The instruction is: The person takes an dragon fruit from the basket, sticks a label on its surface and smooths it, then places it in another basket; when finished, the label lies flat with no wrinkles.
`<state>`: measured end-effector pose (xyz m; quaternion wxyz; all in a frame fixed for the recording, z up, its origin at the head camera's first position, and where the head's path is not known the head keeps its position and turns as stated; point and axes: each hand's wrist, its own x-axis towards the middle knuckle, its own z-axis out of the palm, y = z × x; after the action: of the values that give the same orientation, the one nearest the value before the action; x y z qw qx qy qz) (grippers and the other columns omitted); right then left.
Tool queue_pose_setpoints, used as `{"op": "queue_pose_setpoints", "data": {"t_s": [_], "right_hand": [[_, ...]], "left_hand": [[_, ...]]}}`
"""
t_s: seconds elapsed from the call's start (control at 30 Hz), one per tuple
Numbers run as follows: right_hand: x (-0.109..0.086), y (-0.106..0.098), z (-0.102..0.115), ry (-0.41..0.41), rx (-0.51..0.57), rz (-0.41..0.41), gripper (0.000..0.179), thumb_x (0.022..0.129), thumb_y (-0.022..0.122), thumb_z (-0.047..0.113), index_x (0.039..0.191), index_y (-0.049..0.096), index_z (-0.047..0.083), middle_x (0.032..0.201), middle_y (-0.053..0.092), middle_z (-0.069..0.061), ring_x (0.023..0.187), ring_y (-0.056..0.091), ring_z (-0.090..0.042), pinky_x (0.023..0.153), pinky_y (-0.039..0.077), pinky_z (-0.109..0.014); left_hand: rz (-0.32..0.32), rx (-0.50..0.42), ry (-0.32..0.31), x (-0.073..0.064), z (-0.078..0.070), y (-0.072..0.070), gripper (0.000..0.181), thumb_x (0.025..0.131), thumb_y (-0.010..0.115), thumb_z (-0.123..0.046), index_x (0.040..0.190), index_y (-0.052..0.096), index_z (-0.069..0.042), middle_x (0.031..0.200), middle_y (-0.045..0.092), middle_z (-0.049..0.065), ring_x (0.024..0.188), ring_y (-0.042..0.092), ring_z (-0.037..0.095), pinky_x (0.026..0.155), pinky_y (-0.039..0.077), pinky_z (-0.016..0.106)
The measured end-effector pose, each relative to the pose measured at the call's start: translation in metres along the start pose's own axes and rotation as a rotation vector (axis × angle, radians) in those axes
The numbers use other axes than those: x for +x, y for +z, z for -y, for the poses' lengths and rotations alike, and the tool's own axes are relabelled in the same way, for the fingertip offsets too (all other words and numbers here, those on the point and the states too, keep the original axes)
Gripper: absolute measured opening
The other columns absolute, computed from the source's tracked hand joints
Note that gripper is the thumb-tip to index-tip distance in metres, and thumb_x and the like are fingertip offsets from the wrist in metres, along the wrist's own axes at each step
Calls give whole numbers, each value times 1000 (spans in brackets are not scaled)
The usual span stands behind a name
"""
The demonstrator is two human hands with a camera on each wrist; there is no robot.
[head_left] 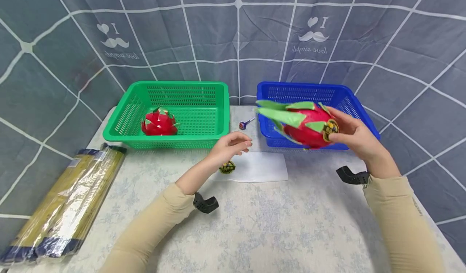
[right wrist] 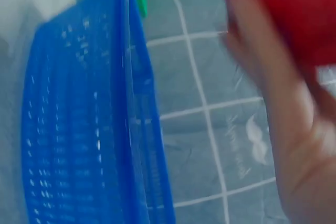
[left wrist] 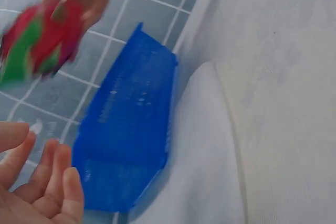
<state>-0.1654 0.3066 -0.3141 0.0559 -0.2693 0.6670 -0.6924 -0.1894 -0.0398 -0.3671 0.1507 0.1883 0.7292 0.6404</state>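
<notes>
My right hand (head_left: 354,137) grips a red dragon fruit (head_left: 303,131) with long green leaves, raised over the front of the blue basket (head_left: 271,139). A round black-and-gold sticker (head_left: 330,128) shows on the fruit beside my thumb. My left hand (head_left: 228,148) holds nothing, its fingers loosely bent above a white paper strip (head_left: 262,168). On that strip lies another black-and-gold sticker (head_left: 227,167). A second dragon fruit (head_left: 160,122) sits in the green basket (head_left: 109,131) at the left. In the left wrist view the held fruit (left wrist: 44,40) is blurred.
Between the baskets lies a wrapped lollipop (head_left: 243,125). Long clear-wrapped packs of yellowish sticks (head_left: 69,200) lie along the table's left side. A grey checked curtain (head_left: 218,34) hangs behind the pale patterned tablecloth (head_left: 255,224).
</notes>
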Motion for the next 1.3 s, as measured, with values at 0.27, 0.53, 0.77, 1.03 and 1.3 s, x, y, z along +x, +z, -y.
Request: {"op": "queue_pose_setpoints", "data": {"t_s": [0.27, 0.53, 0.77, 1.03, 1.3], "right_hand": [[51, -19, -19, 453, -516, -383, 78, 84, 69, 40, 149, 26, 30, 148, 30, -11, 116, 41, -21, 75, 50, -22], [67, -33, -50, 534, -625, -317, 84, 82, 70, 44, 150, 26, 18, 148, 29, -19, 123, 37, -34, 81, 50, -29], [76, -32, -55, 561, -714, -197, 80, 85, 70, 34, 146, 26, 6, 143, 30, -26, 123, 33, -40, 102, 31, -54], [80, -29, -58, 619, -753, -117, 80, 85, 70, 32, 140, 21, -1, 142, 24, -32, 126, 29, -45, 104, 25, -57], [82, -9, -35, 612, -968, -77, 76, 88, 62, 46, 139, 35, -3, 142, 30, -31, 130, 26, -46, 104, 23, -59]], "left_hand": [[-176, -13, 18, 48, 20, 38, 30, 92, 62, -21, 120, 62, -8, 108, 63, 9, 91, 63, 27, 76, 53, 35], [-332, -112, 54, 67, 26, 50, 26, 86, 70, -14, 109, 68, -2, 104, 67, 13, 78, 67, 19, 71, 55, 35], [-346, -126, 82, 68, 26, 50, 26, 85, 70, -15, 109, 69, -2, 104, 68, 11, 70, 64, 9, 64, 52, 27], [-332, -59, 82, 66, 26, 49, 27, 88, 68, -16, 112, 67, -3, 104, 67, 11, 74, 65, 19, 61, 50, 25], [-142, 137, 66, 37, 19, 27, 31, 93, 60, -18, 122, 60, -8, 107, 65, 10, 85, 64, 27, 67, 50, 25]]}}
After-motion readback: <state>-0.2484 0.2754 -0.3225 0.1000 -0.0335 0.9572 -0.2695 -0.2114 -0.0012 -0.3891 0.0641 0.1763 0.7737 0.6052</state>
